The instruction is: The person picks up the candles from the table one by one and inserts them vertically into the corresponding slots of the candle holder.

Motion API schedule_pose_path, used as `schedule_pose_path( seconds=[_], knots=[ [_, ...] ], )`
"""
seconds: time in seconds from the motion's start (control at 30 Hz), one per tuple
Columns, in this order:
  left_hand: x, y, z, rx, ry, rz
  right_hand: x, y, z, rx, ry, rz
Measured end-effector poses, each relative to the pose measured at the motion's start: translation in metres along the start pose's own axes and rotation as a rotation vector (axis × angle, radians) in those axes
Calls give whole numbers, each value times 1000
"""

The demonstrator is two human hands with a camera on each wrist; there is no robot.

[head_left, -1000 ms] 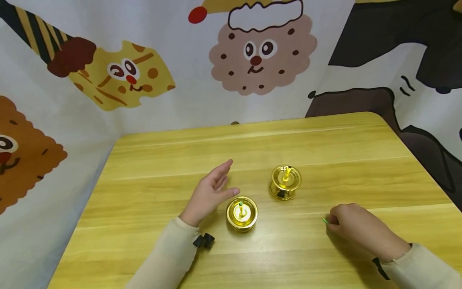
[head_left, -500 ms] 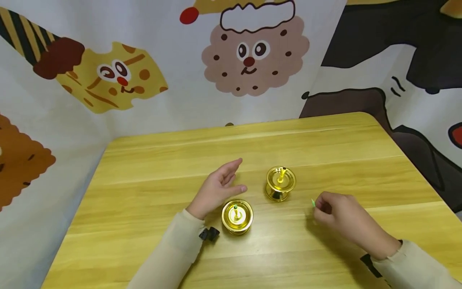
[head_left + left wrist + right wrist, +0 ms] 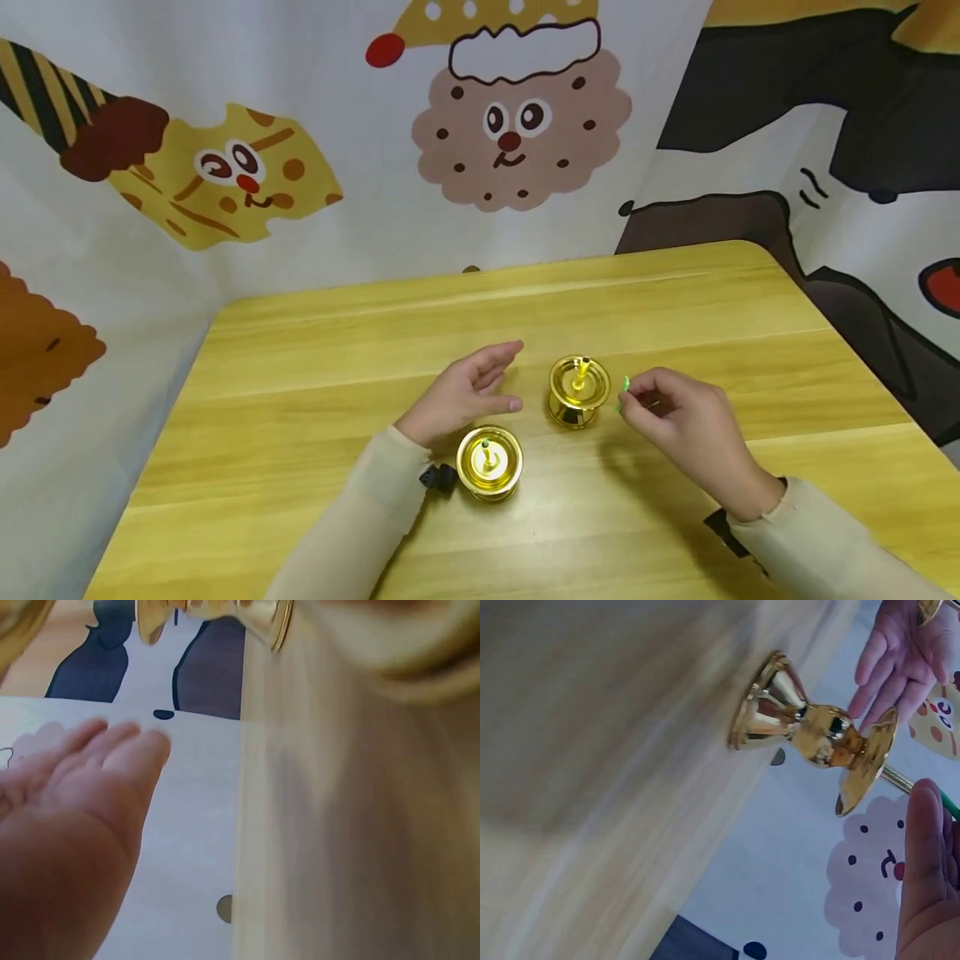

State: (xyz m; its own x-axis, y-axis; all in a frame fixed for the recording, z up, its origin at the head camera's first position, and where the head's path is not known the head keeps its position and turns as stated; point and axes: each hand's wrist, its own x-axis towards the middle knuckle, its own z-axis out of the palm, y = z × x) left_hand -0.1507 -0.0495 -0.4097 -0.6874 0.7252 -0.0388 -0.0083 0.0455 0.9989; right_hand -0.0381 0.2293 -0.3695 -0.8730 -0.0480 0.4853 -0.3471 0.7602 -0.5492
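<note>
Two small golden stemmed holders stand upright on the table, each a shallow dish with a thin central tube. The farther gold holder [image 3: 574,415] has a dark opening at its tube's tip; the nearer gold holder [image 3: 465,475] shows green at its tip. My right hand [image 3: 690,425] pinches a thin green strip [image 3: 626,384] between thumb and fingertips, just right of the farther holder. Beyond that holder's tube, the right wrist view shows the green strip [image 3: 949,805] by the thumb. My left hand [image 3: 467,398], fingers extended, hovers between the holders without gripping anything.
The pale wooden table [image 3: 337,358] carries both holders. Behind it hangs a white cloth [image 3: 360,242] printed with cartoon biscuits and cheese. Black wrist gear [image 3: 438,479] on the left arm sits close beside the nearer holder.
My right hand has risen and moved left with the green strip, toward the farther holder. My left hand has shifted slightly right. Both holders stay standing on the table.
</note>
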Motion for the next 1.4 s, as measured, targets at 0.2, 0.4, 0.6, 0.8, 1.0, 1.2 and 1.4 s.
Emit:
schedule_pose_path(
  seconds=[0.2,0.4,0.6,0.8,1.0,1.2,1.4],
  knots=[
    [6,-3,-4,69,-100,-1,18,-7,10,83,-1,32],
    [18,-6,-2,69,-131,19,32,-12,17,133,19,45],
    [35,-8,-2,72,-191,40,40,-12,20,176,73,20],
    [47,-12,-2,55,-275,56,42,-14,24,179,65,12],
    [55,-16,0,46,-306,80,43,-17,26,151,45,-2],
    [63,-17,4,35,-340,113,42,-15,24,114,38,-26],
    [67,-15,6,57,-346,127,38,-9,23,71,43,-72]
  ],
)
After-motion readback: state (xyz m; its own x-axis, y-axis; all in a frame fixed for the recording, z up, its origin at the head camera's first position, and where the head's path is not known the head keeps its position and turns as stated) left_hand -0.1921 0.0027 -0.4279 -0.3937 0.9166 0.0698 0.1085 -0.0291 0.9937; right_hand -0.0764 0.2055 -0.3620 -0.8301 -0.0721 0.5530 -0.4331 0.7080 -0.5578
